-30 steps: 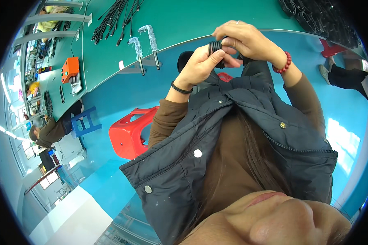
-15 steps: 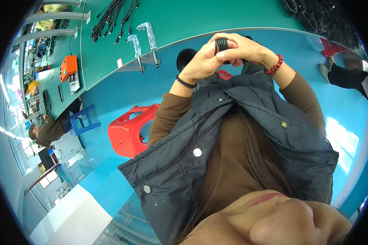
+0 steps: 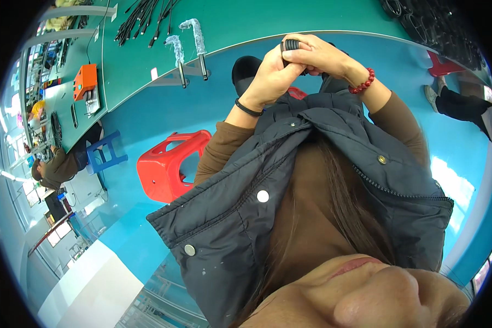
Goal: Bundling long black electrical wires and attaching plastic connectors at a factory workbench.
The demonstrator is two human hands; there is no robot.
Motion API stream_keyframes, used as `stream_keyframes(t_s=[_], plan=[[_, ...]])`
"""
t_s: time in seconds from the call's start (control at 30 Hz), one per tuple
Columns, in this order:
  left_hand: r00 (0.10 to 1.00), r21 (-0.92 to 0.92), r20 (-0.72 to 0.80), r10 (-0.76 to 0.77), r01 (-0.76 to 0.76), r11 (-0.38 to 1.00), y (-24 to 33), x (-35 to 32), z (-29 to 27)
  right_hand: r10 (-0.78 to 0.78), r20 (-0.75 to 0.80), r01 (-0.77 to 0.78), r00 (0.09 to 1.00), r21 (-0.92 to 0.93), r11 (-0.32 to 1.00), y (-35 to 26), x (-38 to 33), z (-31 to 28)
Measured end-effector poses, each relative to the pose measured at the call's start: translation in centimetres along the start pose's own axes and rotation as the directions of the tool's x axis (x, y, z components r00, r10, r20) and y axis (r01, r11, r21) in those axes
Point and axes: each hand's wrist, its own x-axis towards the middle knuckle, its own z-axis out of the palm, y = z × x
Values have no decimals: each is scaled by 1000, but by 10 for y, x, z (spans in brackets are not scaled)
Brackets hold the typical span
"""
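Your left hand (image 3: 270,76) and right hand (image 3: 320,54) both clutch the black coil (image 3: 291,44) off the far table (image 3: 246,22); a slack grip drops it

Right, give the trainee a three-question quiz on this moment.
1. True or false: both hands are closed around the small black ribbed object near the edge of the green table.
2. Which wrist wears the red bead bracelet? A) left B) right C) neither
3. Fill in: the red plastic stool stands on the ____ floor.

Key:
1. True; the left hand and right hand both grip it.
2. B; the left wrist has a thin black band.
3. Blue.
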Motion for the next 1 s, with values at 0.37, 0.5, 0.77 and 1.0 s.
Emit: stream_keyframes(t_s=[0.37, 0.5, 0.77, 1.0], plan=[[996, 33, 32, -81, 80, 996, 7, 1, -22, -5, -61, 1, 998, -67, 998, 3, 2, -1], [996, 96, -87, 33, -25, 995, 21, -2, -22, -56, -187, 68, 981, 56, 996, 9, 5, -4], [984, 321, 18, -177, 162, 933, 25, 3, -7, -335, -248, 323, 909, -91, 942, 20, 11, 11], [979, 390, 97, -181, 130, 912, 20, -1, -15, -130, -98, 131, 987, 5, 991, 4, -4, 3]])
